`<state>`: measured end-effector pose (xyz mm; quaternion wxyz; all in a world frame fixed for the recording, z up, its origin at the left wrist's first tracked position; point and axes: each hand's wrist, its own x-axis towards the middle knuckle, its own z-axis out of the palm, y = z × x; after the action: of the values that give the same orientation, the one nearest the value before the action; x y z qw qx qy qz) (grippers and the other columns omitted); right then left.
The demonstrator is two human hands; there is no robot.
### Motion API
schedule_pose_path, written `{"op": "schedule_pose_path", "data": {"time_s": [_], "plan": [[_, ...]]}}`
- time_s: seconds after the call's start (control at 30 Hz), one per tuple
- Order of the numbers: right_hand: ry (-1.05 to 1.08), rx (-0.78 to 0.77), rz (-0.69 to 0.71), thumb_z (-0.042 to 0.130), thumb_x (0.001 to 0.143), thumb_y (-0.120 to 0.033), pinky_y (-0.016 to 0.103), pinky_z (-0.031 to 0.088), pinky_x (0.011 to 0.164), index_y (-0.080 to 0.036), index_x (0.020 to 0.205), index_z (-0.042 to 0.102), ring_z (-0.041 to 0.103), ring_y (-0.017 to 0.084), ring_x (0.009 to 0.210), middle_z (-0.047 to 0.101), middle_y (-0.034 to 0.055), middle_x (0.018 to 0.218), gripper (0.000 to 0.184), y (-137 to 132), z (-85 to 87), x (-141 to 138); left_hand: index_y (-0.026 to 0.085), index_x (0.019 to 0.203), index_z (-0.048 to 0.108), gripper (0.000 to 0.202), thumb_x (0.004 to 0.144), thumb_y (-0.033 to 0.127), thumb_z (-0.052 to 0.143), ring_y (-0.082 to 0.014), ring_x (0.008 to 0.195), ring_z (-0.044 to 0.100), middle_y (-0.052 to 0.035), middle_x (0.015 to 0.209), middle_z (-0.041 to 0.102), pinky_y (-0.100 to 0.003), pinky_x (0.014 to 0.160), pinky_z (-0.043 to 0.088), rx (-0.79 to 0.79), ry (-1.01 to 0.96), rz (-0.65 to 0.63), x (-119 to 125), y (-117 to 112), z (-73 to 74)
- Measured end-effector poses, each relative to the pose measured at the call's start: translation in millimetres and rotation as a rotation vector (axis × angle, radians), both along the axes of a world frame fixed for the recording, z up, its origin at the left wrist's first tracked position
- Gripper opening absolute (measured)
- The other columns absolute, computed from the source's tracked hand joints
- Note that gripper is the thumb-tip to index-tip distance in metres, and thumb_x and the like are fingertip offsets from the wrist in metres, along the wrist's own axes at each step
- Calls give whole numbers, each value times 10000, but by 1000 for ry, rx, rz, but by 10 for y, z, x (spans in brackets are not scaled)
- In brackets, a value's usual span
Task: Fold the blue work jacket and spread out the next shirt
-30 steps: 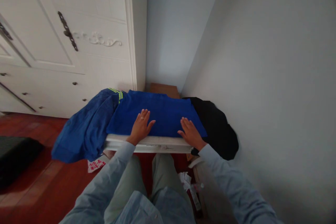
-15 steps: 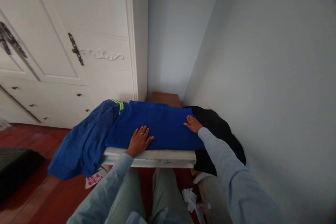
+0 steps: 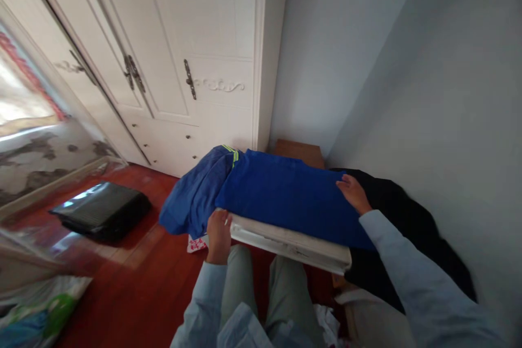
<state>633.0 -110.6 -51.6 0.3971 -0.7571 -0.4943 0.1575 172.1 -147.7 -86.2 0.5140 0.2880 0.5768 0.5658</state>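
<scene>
— What is seen, from the largest down?
— A white wardrobe (image 3: 220, 27), then a white stand (image 3: 293, 244) over which a blue cloth (image 3: 285, 190) is spread flat, flanked by a black garment (image 3: 411, 223) and a yellow-striped blue garment (image 3: 196, 190).
— What could go wrong?
— The blue cloth could be skewed or creased if its sides were pulled unevenly. The black garment, draped past the end, could be dragged down if it were caught along with the edge.
— How are the hands placed?
— The left hand (image 3: 219, 235) is curled at the near left corner; the right hand (image 3: 354, 193) is held half-closed at the right edge. Whether fabric is pinched by either cannot be told.
— And the containers?
— The wardrobe's doors appear shut, so its contents are hidden. Nothing inside the dark case (image 3: 104, 209) on the floor is revealed. The brown box (image 3: 299, 152) is partly covered by the cloth; its contents cannot be told.
</scene>
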Motion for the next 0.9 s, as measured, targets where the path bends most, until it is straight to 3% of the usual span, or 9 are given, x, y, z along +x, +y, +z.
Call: {"op": "schedule_pose_path", "data": {"time_s": [0.1, 0.17, 0.3, 0.4, 0.5, 0.6, 0.73, 0.9], "plan": [[335, 53, 361, 631, 850, -540, 517, 508, 1032, -214, 1310, 608, 635, 315, 1207, 658, 159, 1316, 565, -367, -22, -765, 241, 912, 576, 156, 860, 302, 443, -238, 1089, 684, -143, 1071, 659, -455, 1005, 564, -95, -183, -72, -70, 67, 73], [476, 31, 503, 713, 806, -551, 513, 511, 1032, -265, 1251, 649, 627, 309, 1216, 670, 127, 1302, 533, -683, -100, -1329, 228, 818, 579, 112, 832, 285, 483, -231, 971, 709, -145, 976, 669, -447, 960, 587, -147, -323, -141, -29, 83, 126], [808, -109, 599, 786, 773, -516, 493, 488, 1059, -247, 1124, 708, 655, 274, 1155, 710, 101, 1208, 449, -1130, -290, -2204, 206, 804, 592, 11, 800, 212, 582, -178, 781, 696, -98, 878, 680, -394, 886, 603, -200, -566, -225, 196, 83, 206], [1147, -274, 596, 838, 731, -446, 465, 506, 1038, -219, 1064, 717, 671, 256, 1133, 708, 88, 1205, 421, -1206, -373, -2523, 206, 831, 605, 30, 809, 220, 620, -160, 783, 697, -66, 854, 691, -367, 888, 596, -166, -586, -196, 360, 124, 263], [1388, -319, 596, 888, 654, -290, 459, 486, 1068, -209, 1071, 695, 695, 249, 1105, 728, 77, 1176, 467, -1140, -393, -2575, 207, 838, 619, 33, 810, 225, 618, -165, 920, 713, -77, 916, 720, -346, 956, 570, -109, -609, -184, 459, 198, 352], [1496, -221, 526, 809, 706, -217, 462, 428, 1139, -192, 1058, 689, 689, 246, 1135, 747, 85, 1152, 373, -1044, -386, -2410, 206, 862, 632, 64, 815, 234, 598, -195, 1034, 704, -100, 985, 736, -375, 1005, 552, -61, -598, -164, 495, 240, 442], [1556, -100, 391, 652, 774, -153, 446, 393, 1184, -196, 955, 698, 658, 233, 1201, 741, 78, 1179, 192, -1018, -373, -2085, 193, 893, 640, 133, 834, 182, 522, -190, 1032, 703, -120, 1026, 719, -367, 1028, 539, -93, -600, -90, 447, 160, 479], [1641, 2, 398, 579, 853, -199, 449, 417, 1172, -179, 1004, 685, 587, 235, 1305, 701, 103, 1268, 186, -1177, -325, -1945, 165, 910, 620, 143, 843, 127, 499, -188, 997, 704, -144, 1061, 694, -331, 957, 567, -147, -702, -11, 360, -40, 430]]}}
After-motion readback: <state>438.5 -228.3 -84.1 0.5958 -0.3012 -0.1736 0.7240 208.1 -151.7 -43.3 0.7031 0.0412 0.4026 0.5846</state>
